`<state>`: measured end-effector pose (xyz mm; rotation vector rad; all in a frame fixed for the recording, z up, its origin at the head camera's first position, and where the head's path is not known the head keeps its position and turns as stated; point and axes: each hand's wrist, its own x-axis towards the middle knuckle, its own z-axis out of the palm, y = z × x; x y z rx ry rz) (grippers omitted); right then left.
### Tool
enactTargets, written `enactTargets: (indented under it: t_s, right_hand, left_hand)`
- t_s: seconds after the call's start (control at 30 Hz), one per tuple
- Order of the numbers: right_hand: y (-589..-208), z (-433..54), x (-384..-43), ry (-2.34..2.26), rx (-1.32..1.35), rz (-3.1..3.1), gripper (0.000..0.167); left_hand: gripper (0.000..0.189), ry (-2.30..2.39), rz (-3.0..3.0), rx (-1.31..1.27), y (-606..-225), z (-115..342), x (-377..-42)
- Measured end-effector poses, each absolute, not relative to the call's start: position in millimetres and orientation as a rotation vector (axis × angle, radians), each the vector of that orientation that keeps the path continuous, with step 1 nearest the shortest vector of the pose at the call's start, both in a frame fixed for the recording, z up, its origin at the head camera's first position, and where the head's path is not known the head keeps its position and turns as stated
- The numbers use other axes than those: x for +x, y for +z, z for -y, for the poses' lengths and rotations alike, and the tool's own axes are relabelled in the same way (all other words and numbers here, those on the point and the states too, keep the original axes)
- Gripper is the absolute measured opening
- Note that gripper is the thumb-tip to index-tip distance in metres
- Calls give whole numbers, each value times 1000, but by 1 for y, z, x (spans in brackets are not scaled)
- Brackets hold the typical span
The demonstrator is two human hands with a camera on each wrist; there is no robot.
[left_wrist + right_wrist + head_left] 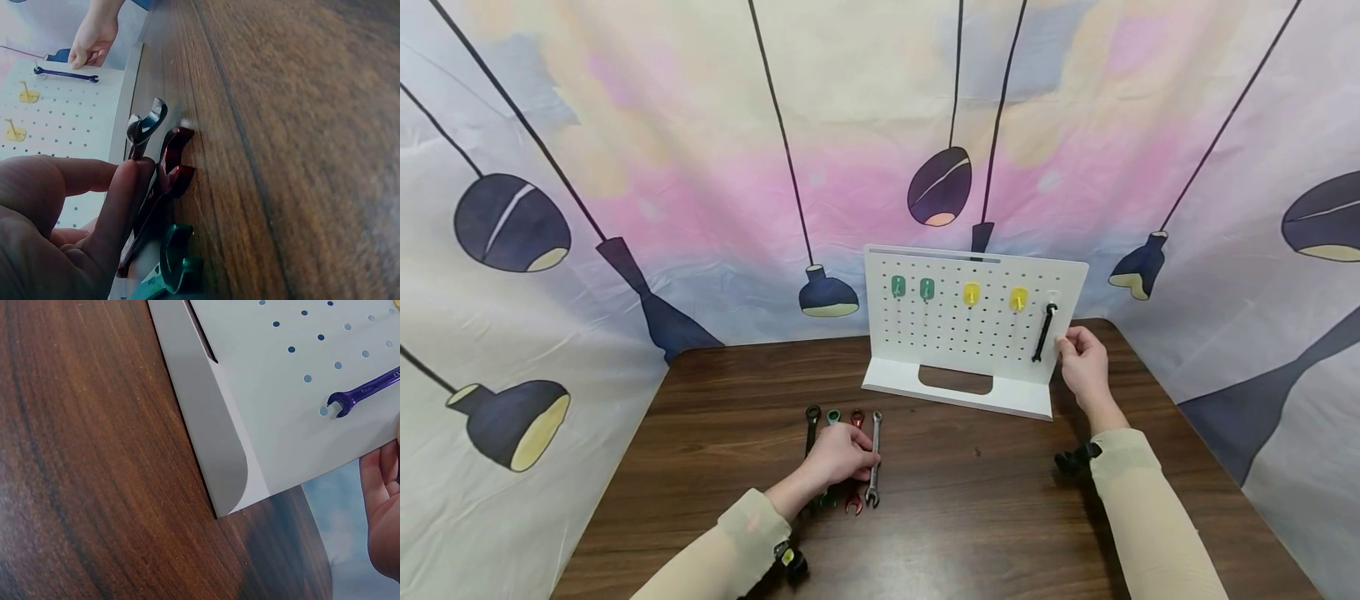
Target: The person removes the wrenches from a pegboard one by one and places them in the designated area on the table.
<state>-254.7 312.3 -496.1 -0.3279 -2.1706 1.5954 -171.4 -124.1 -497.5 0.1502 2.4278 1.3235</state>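
Observation:
My left hand (838, 452) pinches a silver combination wrench (876, 433) by its shaft, at the right end of a row of wrenches. Beside it lie a red wrench (853, 505), a green wrench (833, 415) and a black wrench (812, 423), partly covered by the hand. In the left wrist view, the silver wrench's open end (139, 130) shows beyond the fingertips. With my right hand (1086, 367) I hold the right edge of a white pegboard stand (951, 333). On its rightmost hook hangs a wrench (1043, 333), purple in the right wrist view.
Two green hooks (898, 287) and two yellow hooks (972, 293) are on the pegboard, left of the hanging wrench. The stand is at the back of a dark wooden table (970, 508). Behind it hangs a cloth (700, 167) printed with lamps.

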Motion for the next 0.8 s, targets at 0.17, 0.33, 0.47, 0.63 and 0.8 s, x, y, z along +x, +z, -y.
enactTargets:
  t_s: [0.17,0.33,0.47,0.63,0.8]
  right_hand:
    - [-494,-312,-254,1590,-330,2173,20]
    - [-494,-312,-254,1588,-302,2165,21]
    - [-495,-313,-254,1583,-309,2171,20]
    - [-496,-313,-254,1582,-314,2181,19]
    - [-496,-314,-255,1580,-312,2186,20]
  left_hand:
    - [11,1283,-2464,186,-498,125,-173]
    - [15,1283,-2479,209,-502,124,-173]
    - [16,1268,-2516,251,-502,123,-172]
    - [17,1248,-2547,275,-502,123,-170]
    - [19,1235,-2564,275,-502,122,-168]
